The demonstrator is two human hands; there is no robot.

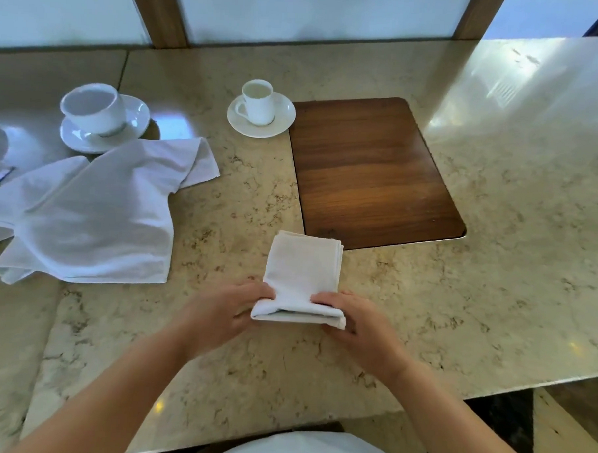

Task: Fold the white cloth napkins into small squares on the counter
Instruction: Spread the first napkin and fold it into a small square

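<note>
Polished, glossy beige marble-look counter (494, 269), veined and reflective at upper right of the frame. Inset panel (372, 171) of dark, smooth satin wood. Soft matt white cloth napkins (302, 271) (96, 210); glossy white ceramic cups (258, 101) and saucers (281, 123) upper left.

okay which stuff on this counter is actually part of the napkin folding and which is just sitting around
Part of the job: folded napkin, gripped by left hand and right hand; unfolded napkins waiting.

Just lying about: large cup and saucer, small cup and saucer, wooden panel.
</note>
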